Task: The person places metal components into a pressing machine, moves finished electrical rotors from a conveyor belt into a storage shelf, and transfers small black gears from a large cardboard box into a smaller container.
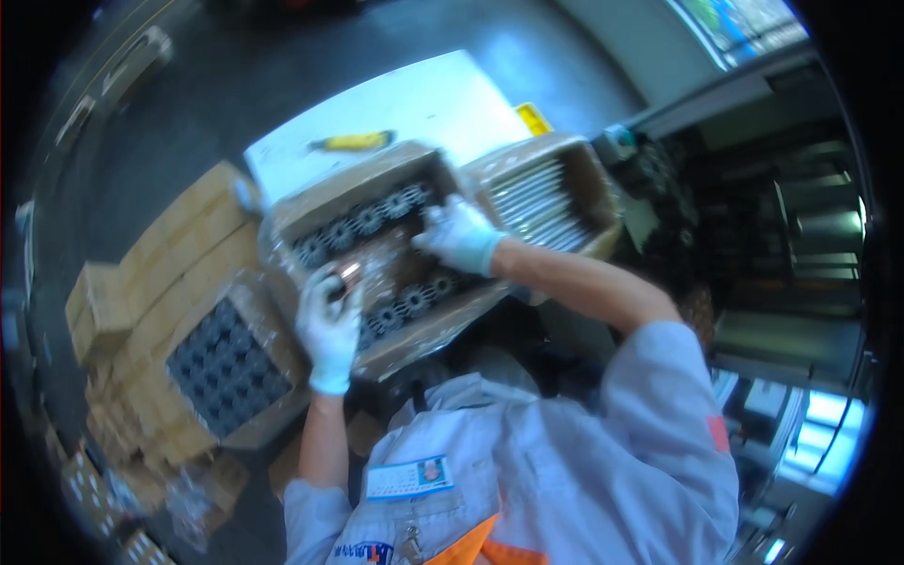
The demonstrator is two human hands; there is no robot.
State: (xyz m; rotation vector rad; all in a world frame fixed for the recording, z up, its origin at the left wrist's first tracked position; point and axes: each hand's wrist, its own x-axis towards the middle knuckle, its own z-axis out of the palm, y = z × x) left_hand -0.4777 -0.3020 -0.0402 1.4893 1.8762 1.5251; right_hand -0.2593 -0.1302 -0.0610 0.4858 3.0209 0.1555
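Toward seven o'clock of open carton (353,185), near side: gloved left hand (327,331), thumb and fingers pinching small shiny copper-coloured part (350,272) over carton. Eight o'clock: box (269,325) of dark parts (229,367). Carton centre: clear film (381,271), flanked by two rows of grey gear-shaped parts (415,300). Two o'clock, at carton's edge: gloved right hand (461,235), fingers curled; whether anything gripped, cannot tell. Just beyond, same bearing: box (591,179) of silvery tubes (537,200). Twelve o'clock, farthest: yellow tool (358,141) on white table (424,99).
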